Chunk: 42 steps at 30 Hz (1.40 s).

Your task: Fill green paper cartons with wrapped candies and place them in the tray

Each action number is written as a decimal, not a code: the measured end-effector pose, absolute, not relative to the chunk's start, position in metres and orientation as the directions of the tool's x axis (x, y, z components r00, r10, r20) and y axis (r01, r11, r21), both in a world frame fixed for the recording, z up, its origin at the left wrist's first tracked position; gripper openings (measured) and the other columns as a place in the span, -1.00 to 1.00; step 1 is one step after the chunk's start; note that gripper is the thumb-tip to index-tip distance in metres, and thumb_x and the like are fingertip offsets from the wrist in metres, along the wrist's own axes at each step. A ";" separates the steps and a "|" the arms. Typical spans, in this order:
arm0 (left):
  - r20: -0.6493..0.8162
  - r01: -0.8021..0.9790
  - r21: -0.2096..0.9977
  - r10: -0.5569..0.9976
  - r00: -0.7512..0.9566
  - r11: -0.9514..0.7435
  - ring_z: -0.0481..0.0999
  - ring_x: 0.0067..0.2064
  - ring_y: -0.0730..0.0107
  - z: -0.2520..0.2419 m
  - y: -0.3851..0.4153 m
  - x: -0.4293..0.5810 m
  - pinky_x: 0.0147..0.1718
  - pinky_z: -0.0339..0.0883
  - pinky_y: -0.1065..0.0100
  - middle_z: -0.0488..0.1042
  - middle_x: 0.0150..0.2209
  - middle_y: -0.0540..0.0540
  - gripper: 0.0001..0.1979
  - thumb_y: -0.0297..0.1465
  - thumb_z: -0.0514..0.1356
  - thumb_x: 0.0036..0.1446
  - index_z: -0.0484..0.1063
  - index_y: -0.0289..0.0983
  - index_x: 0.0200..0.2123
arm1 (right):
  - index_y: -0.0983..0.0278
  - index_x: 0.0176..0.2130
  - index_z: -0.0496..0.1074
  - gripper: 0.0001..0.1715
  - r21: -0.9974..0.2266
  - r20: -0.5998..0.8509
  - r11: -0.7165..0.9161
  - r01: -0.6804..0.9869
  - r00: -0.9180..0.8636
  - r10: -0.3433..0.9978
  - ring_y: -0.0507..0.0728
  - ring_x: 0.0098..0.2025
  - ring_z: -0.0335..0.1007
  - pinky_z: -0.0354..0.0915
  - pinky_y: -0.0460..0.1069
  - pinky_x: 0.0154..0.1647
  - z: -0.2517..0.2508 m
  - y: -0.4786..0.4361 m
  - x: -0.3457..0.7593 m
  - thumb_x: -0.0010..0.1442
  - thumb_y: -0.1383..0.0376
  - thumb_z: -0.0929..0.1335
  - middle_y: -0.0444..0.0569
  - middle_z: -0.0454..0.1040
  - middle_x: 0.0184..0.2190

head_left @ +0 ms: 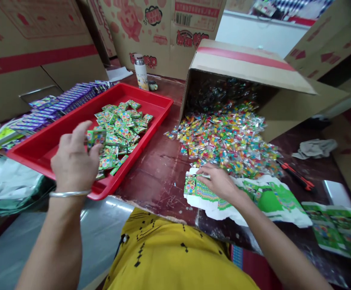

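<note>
My left hand (pixel 74 161) is raised over the red tray (pixel 147 151), with a small filled green candy box (pixel 97 137) between thumb and fingers. Below it, a loose pile of similar green boxes (pixel 122 127) lies in the tray. On the right, my right hand (pixel 219 181) rests on a fanned row of flat green-and-white cartons (pixel 207 197). Its fingers close on the upper edge of the carton at the left end. Just behind that hand, small clear packets of coloured candies (pixel 224 141) spill from a cardboard box (pixel 242 64) lying on its side.
Purple boxes (pixel 63 102) are stacked behind the tray. A flask (pixel 141 72) and a small cup (pixel 153 85) stand at the back. A red-and-black tool (pixel 298 176) and a grey cloth (pixel 314 149) lie at the right. Large cartons (pixel 160 36) wall the far side.
</note>
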State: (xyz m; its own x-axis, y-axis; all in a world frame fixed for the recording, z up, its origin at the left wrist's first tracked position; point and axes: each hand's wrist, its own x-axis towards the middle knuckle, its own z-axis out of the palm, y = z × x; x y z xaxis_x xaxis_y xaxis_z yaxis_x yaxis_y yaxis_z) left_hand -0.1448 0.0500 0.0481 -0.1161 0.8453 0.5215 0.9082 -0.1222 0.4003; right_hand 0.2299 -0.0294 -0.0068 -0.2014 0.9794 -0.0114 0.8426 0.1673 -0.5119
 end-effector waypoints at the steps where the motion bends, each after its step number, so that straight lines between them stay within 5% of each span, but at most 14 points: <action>1: 0.543 0.921 0.366 0.835 -0.095 -0.133 0.38 0.10 -0.09 0.046 0.052 -0.147 0.06 0.24 -0.12 0.38 0.05 -0.18 -0.27 -0.31 0.29 0.12 0.12 -0.12 0.32 | 0.20 -0.19 0.55 -0.84 -0.469 -0.020 0.170 0.866 -0.203 0.979 0.21 -0.12 0.45 0.33 0.09 -0.07 -0.012 -0.028 0.228 0.25 0.21 0.38 0.02 0.50 -0.18; 3: 0.586 0.897 0.348 0.810 0.018 -0.272 0.26 0.21 -0.15 0.032 0.043 -0.129 0.16 0.15 -0.14 0.29 0.19 -0.22 -0.14 -0.25 0.30 0.12 -0.06 -0.20 0.38 | 0.19 -0.12 0.54 -0.74 -0.396 -0.019 0.199 0.897 -0.224 0.974 0.25 -0.05 0.42 0.32 0.11 -0.04 -0.019 -0.024 0.222 0.21 0.15 0.41 0.05 0.49 -0.13; 6: 0.483 0.726 0.449 0.825 0.295 -0.522 0.24 0.26 -0.08 -0.008 0.011 -0.070 0.23 0.13 -0.07 0.24 0.25 -0.29 -0.13 -0.20 0.33 0.07 0.00 -0.22 0.35 | 0.22 -0.03 0.52 -0.52 -0.292 -0.017 0.218 0.931 -0.233 0.972 0.32 0.02 0.36 0.31 0.13 -0.03 -0.024 -0.018 0.213 0.09 0.07 0.49 0.12 0.44 -0.08; 10: 0.247 0.661 0.527 0.840 0.483 -0.535 0.16 0.32 -0.15 -0.059 -0.026 0.000 0.27 0.04 -0.15 0.25 0.24 -0.33 -0.07 -0.12 0.36 -0.01 0.02 -0.23 0.34 | 0.23 -0.14 0.54 -0.62 -0.233 -0.029 0.207 0.950 -0.219 0.975 0.32 0.02 0.32 0.30 0.13 -0.05 -0.026 -0.011 0.208 0.06 0.12 0.51 0.12 0.43 -0.12; 13: 0.224 0.666 0.544 0.854 0.470 -0.510 0.08 0.36 -0.15 -0.075 -0.034 0.015 0.30 -0.06 -0.17 0.23 0.25 -0.35 -0.07 -0.18 0.37 -0.01 0.01 -0.29 0.33 | 0.25 -0.16 0.51 -0.68 -0.291 0.012 0.210 0.933 -0.216 0.976 0.30 0.01 0.32 0.29 0.13 -0.03 -0.026 -0.011 0.210 0.07 0.20 0.51 0.10 0.43 -0.13; 16: 0.242 0.618 0.612 0.861 0.448 -0.493 0.08 0.36 -0.12 -0.072 -0.034 0.012 0.31 -0.09 -0.15 0.25 0.25 -0.34 -0.15 -0.26 0.38 -0.01 0.09 -0.29 0.29 | 0.23 -0.23 0.48 -0.89 -0.481 0.127 0.209 0.851 -0.168 0.978 0.24 -0.03 0.35 0.29 0.10 -0.04 -0.022 -0.013 0.213 0.18 0.29 0.43 0.03 0.45 -0.17; 20: 0.156 0.359 0.881 0.905 0.397 -0.309 0.43 0.08 0.13 -0.051 -0.033 0.003 0.10 0.27 0.10 0.46 0.01 -0.20 -0.66 -0.30 0.24 0.17 0.36 -0.26 0.00 | 0.24 -0.33 0.45 -0.84 -0.859 0.101 0.114 0.498 -0.055 0.993 0.11 -0.33 0.40 0.32 0.01 -0.30 -0.008 -0.017 0.214 0.25 0.21 0.36 -0.07 0.47 -0.33; 23: -0.054 0.060 0.998 0.881 0.470 0.029 0.46 -0.30 0.38 -0.033 -0.028 -0.001 -0.25 0.35 0.36 0.47 -0.32 -0.03 -0.79 -0.24 0.21 0.20 0.41 -0.28 -0.26 | 0.26 -0.34 0.43 -0.77 -0.974 -0.006 0.007 0.228 -0.057 0.998 0.02 -0.51 0.34 0.29 -0.05 -0.47 0.005 -0.019 0.212 0.18 0.14 0.42 -0.12 0.46 -0.41; 26: -0.157 -0.196 0.915 0.757 0.634 0.354 0.47 -0.33 0.42 -0.021 -0.026 -0.002 -0.30 0.32 0.42 0.45 -0.38 -0.01 -0.73 -0.22 0.32 0.09 0.40 -0.29 -0.30 | 0.26 -0.35 0.44 -0.76 -0.991 -0.003 0.002 0.136 -0.036 0.999 0.02 -0.52 0.35 0.31 -0.05 -0.48 0.015 -0.025 0.205 0.15 0.14 0.44 -0.12 0.46 -0.42; 29: -0.156 -0.338 0.776 0.681 0.716 0.533 0.56 -0.20 0.27 -0.015 -0.028 0.001 -0.18 0.40 0.29 0.51 -0.24 -0.12 -0.63 -0.23 0.36 0.05 0.41 -0.25 -0.13 | 0.23 -0.25 0.49 -0.82 -0.966 0.126 0.112 0.233 0.045 0.991 0.11 -0.32 0.44 0.38 0.00 -0.37 0.020 -0.037 0.195 0.21 0.17 0.40 -0.01 0.49 -0.23; 32: -0.149 -0.391 0.754 0.717 0.681 0.528 0.57 -0.14 0.19 -0.013 -0.029 0.002 -0.14 0.42 0.21 0.53 -0.12 -0.20 -0.53 -0.23 0.35 0.06 0.40 -0.23 0.03 | 0.11 0.00 0.50 -0.69 -0.816 0.338 0.277 0.507 0.030 0.941 0.22 -0.02 0.37 0.37 0.12 -0.08 0.022 -0.052 0.186 0.24 0.22 0.37 0.05 0.41 -0.04; 35: -0.151 -0.356 0.800 0.737 0.659 0.482 0.56 -0.17 0.22 -0.013 -0.027 -0.001 -0.20 0.41 0.27 0.54 -0.10 -0.22 -0.50 -0.23 0.34 0.08 0.43 -0.26 0.07 | 0.09 0.12 0.42 -0.54 -0.728 0.324 0.314 0.609 -0.097 0.941 0.19 -0.15 0.37 0.32 0.12 -0.07 0.022 -0.063 0.181 0.22 0.22 0.40 0.00 0.42 -0.21; 39: -0.122 -0.251 0.887 0.721 0.682 0.388 0.52 -0.16 0.26 -0.011 -0.029 -0.005 -0.19 0.37 0.34 0.55 -0.11 -0.16 -0.52 -0.25 0.33 0.09 0.46 -0.25 0.07 | 0.18 -0.16 0.43 -0.72 -0.846 0.075 0.144 0.512 -0.154 0.985 0.04 -0.48 0.23 0.21 -0.04 -0.44 0.027 -0.061 0.187 0.13 0.18 0.47 -0.19 0.33 -0.50; 42: -0.102 -0.151 0.948 0.715 0.691 0.281 0.49 -0.18 0.30 -0.007 -0.031 -0.006 -0.18 0.33 0.37 0.56 -0.21 -0.10 -0.65 -0.28 0.27 0.16 0.51 -0.26 0.01 | 0.23 -0.41 0.38 -0.74 -0.896 -0.045 0.055 0.441 -0.213 0.976 -0.01 -0.55 0.15 0.09 -0.08 -0.54 0.033 -0.055 0.193 0.14 0.14 0.46 -0.22 0.31 -0.58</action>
